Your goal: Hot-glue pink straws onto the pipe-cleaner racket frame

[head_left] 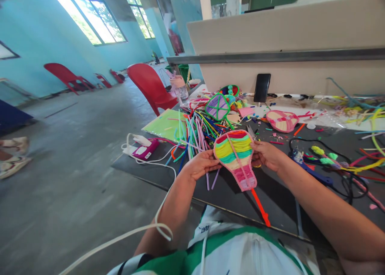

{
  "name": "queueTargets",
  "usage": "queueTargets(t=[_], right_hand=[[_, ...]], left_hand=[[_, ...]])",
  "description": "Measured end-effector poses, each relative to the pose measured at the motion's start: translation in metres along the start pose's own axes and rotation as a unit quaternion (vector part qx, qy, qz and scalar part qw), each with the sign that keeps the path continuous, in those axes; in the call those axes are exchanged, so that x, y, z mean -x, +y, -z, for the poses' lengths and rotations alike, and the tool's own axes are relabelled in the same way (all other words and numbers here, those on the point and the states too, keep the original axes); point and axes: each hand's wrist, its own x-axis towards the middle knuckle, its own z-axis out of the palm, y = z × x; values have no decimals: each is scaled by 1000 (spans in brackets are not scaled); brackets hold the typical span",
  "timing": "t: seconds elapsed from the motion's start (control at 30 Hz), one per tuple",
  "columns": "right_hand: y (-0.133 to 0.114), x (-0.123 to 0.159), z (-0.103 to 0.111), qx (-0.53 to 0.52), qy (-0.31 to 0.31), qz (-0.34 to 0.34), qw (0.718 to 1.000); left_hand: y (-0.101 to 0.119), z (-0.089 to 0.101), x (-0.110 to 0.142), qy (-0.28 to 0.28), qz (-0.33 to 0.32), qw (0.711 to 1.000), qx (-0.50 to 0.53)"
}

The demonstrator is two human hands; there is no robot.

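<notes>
Between my two hands, above the dark table, I hold a striped pipe-cleaner craft point(236, 152) shaped like a light bulb. It has a pink rim, bands of red, yellow, teal, cream and mauve, and a pink strip down its face. An orange pipe cleaner point(261, 207) hangs from its narrow end. My left hand point(203, 164) pinches the left edge, and my right hand point(264, 155) grips the right edge, some of its fingers hidden behind the craft. Just beyond lies a heap of loose pipe cleaners point(197, 130) in many colours.
A blue glue gun point(315, 172) with a black cord lies at right. Behind are a purple-and-green craft point(217, 106), a pink craft point(282, 120) and a phone point(262, 87) leaning on the partition. At left sit a purple power strip point(146, 148) with white cable and a red chair point(150, 86).
</notes>
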Motion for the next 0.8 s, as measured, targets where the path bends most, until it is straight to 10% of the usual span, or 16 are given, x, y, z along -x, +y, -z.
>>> queueTargets(t=[0.43,0.8], right_hand=[[3,-4,7,-7,-22,10,1000],[-25,2,30,-26,44,52,997]], left_hand=[[-2,9,3,17,-30,992,-119],[-16,-4,1,130,-202,931,-274]])
